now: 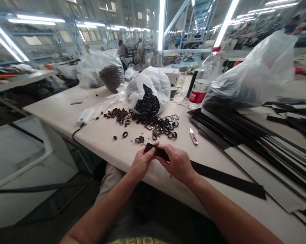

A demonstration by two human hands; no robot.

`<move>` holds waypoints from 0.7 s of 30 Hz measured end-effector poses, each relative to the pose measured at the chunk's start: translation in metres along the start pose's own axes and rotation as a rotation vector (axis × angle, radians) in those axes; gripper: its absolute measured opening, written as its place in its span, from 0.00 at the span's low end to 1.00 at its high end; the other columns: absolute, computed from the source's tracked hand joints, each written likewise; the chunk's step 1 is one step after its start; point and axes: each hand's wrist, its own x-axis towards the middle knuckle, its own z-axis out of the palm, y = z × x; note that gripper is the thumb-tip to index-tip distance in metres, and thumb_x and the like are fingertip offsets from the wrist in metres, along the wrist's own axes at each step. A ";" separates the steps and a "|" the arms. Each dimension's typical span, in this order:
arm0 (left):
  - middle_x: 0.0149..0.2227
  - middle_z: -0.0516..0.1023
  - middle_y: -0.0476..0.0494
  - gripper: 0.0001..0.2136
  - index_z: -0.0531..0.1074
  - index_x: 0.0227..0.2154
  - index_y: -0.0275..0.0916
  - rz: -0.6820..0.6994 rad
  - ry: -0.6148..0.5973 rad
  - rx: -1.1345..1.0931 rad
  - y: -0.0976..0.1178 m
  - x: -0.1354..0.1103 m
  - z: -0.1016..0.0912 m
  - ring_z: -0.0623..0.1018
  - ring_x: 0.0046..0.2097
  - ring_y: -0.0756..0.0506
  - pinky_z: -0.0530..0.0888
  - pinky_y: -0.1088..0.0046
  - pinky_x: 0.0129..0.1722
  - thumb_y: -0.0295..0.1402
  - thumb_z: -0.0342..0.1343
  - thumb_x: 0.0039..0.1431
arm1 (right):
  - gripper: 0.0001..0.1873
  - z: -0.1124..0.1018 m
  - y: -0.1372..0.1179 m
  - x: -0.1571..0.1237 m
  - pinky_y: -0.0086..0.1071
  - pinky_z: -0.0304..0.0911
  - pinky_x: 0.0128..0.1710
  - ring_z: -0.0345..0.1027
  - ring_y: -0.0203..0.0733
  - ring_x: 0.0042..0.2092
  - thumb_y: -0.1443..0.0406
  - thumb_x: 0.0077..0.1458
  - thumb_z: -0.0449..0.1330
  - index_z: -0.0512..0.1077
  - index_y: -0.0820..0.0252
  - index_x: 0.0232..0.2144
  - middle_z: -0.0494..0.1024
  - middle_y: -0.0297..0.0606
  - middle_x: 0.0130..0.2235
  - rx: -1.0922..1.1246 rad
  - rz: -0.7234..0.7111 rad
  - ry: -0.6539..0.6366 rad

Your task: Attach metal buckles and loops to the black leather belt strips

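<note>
A long black strap runs along the table's front edge, its near end raised between my two hands. My left hand pinches that end with the thumb on top. Close beside it, my right hand is closed round the strap a little further along, and the rest trails off to the right beneath my wrist. Just beyond my fingers lie black strap loops and several metal buckles. A pink-handled thread snipper rests to the right, apart from both hands.
An open plastic bag spills black loops onto the table, beside small brown pieces. A white device with a cable stands left. At right are a bottle, stacked black strips and a large bag. People work far behind.
</note>
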 end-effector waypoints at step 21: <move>0.27 0.77 0.46 0.11 0.79 0.31 0.38 0.247 0.013 0.471 0.024 0.007 -0.016 0.74 0.29 0.48 0.70 0.72 0.31 0.40 0.64 0.51 | 0.19 -0.004 0.010 0.008 0.36 0.69 0.40 0.76 0.46 0.41 0.55 0.61 0.56 0.70 0.56 0.52 0.81 0.41 0.42 0.289 0.158 -0.214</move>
